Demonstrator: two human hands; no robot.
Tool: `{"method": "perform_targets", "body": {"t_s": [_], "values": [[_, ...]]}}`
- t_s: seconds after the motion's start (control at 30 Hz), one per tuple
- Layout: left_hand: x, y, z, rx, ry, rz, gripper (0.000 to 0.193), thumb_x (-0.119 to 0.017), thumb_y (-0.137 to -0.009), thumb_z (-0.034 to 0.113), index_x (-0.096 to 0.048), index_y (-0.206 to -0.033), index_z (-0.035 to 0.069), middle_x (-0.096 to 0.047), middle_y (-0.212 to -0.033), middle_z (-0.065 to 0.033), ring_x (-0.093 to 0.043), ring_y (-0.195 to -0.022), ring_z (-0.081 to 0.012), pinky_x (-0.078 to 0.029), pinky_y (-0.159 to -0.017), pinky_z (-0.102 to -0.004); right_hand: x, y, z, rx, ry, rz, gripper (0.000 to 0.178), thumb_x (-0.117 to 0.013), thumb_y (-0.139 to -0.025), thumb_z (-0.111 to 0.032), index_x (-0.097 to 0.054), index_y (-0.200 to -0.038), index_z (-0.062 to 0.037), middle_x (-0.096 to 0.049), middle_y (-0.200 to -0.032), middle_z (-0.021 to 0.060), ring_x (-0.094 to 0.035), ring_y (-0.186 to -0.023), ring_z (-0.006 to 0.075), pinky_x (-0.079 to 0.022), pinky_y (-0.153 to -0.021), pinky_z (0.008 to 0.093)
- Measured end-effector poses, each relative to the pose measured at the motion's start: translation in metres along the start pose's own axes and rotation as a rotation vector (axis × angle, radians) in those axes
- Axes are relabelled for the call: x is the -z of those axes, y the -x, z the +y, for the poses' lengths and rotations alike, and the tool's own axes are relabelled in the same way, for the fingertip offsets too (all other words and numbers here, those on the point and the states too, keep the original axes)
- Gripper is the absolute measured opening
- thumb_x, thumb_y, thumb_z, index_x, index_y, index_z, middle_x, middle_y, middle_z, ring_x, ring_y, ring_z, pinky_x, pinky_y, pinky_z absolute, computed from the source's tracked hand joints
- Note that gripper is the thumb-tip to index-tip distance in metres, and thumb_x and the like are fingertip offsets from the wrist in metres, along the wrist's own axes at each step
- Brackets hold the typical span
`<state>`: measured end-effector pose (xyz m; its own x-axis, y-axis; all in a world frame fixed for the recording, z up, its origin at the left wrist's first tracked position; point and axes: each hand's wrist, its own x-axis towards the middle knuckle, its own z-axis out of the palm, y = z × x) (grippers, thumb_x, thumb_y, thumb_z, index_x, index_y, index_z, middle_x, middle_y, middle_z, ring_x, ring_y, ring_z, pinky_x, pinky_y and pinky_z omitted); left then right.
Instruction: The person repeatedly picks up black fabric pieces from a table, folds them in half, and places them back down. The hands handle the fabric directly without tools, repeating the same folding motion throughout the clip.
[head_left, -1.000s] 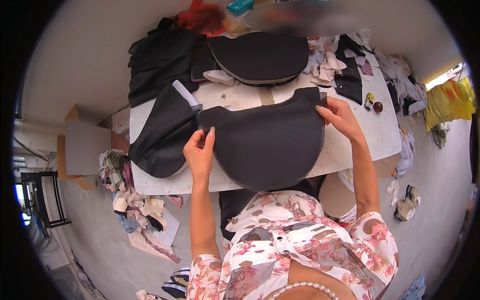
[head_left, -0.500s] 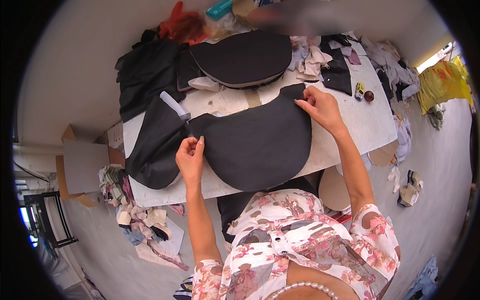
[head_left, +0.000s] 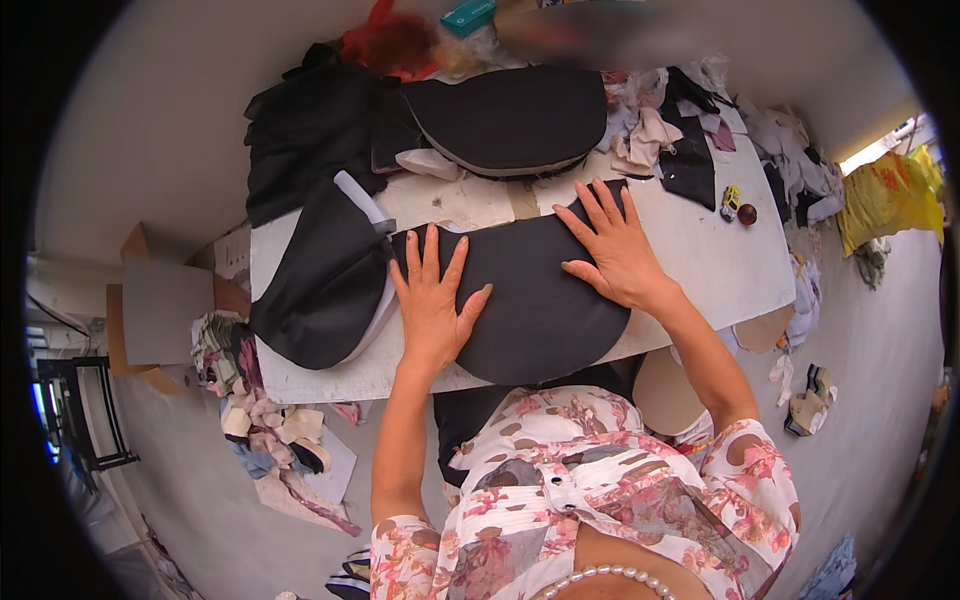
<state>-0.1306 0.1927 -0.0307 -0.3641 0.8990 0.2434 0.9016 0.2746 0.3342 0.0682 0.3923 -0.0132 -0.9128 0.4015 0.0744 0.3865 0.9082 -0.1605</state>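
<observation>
A black, crescent-shaped fabric piece (head_left: 530,310) lies flat at the front of the white table, its hollow edge facing away from me. My left hand (head_left: 432,305) rests flat on its left part with the fingers spread. On its right part my right hand (head_left: 618,250) lies palm down, fingers apart. To the left is another black fabric piece (head_left: 318,285) with a pale underside and a rolled light strip (head_left: 362,200) at its edge. Behind the crescent sits a stack of black half-round pieces (head_left: 510,120).
More black cloth (head_left: 310,140) lies at the table's far left. Fabric scraps (head_left: 640,135), a small toy car (head_left: 730,203) and a dark red ball (head_left: 747,214) are at the right of the white table (head_left: 700,290). A cardboard box (head_left: 165,310) and scrap heaps stand on the floor.
Both hands have let go of the crescent's edges, where they were pinching it. They now lie flat on top with the fingers spread.
</observation>
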Motion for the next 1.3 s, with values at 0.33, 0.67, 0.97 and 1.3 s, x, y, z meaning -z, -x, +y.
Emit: {"method": "perform_targets", "body": {"t_s": [0.33,0.67,0.97,1.3], "values": [[0.042,-0.016,0.011,-0.012,0.332,0.364,0.035,-0.063,-0.089,0.030,-0.064,-0.116,0.006,-0.059,-0.123,-0.0132,-0.046,-0.125,-0.0354,-0.028,-0.107,-0.0497,0.015,-0.179,-0.019,0.020,-0.459,0.424,0.023,-0.073,-0.076,-0.027,-0.065,-0.081,-0.0054,-0.064,-0.076,0.0089,-0.062,-0.078,0.0279,-0.048,-0.068,0.0410],[0.015,-0.083,-0.027,0.518,1.494,0.246,0.037,-0.057,-0.097,0.031,-0.061,-0.116,0.000,-0.067,-0.100,-0.0101,-0.062,-0.098,-0.0177,-0.050,-0.080,-0.0314,-0.017,-0.236,-0.006,-0.085,-0.415,0.364,0.014,-0.062,-0.077,-0.016,-0.072,-0.083,-0.0075,-0.068,-0.081,0.0141,-0.066,-0.081,0.0347,-0.051,-0.071,0.0436],[-0.007,-0.139,-0.038,0.590,1.413,0.389,0.034,-0.069,-0.089,0.033,-0.068,-0.100,0.001,-0.067,-0.095,-0.0047,-0.059,-0.084,-0.0127,-0.046,-0.074,-0.0280,0.041,-0.162,-0.040,0.374,-0.473,0.296,0.021,-0.064,-0.076,-0.012,-0.069,-0.096,-0.0095,-0.068,-0.091,0.0121,-0.062,-0.094,0.0315,-0.050,-0.079,0.0399],[0.077,-0.112,-0.006,0.049,0.579,0.641,0.022,-0.070,-0.089,0.014,-0.067,-0.101,-0.004,-0.069,-0.080,-0.0068,-0.058,-0.071,-0.0106,-0.047,-0.069,-0.0247,0.095,-0.160,0.036,0.423,-0.092,0.231,0.029,-0.073,-0.068,-0.011,-0.066,-0.095,-0.0040,-0.065,-0.097,0.0095,-0.061,-0.099,0.0288,-0.034,-0.109,0.0483]]}}
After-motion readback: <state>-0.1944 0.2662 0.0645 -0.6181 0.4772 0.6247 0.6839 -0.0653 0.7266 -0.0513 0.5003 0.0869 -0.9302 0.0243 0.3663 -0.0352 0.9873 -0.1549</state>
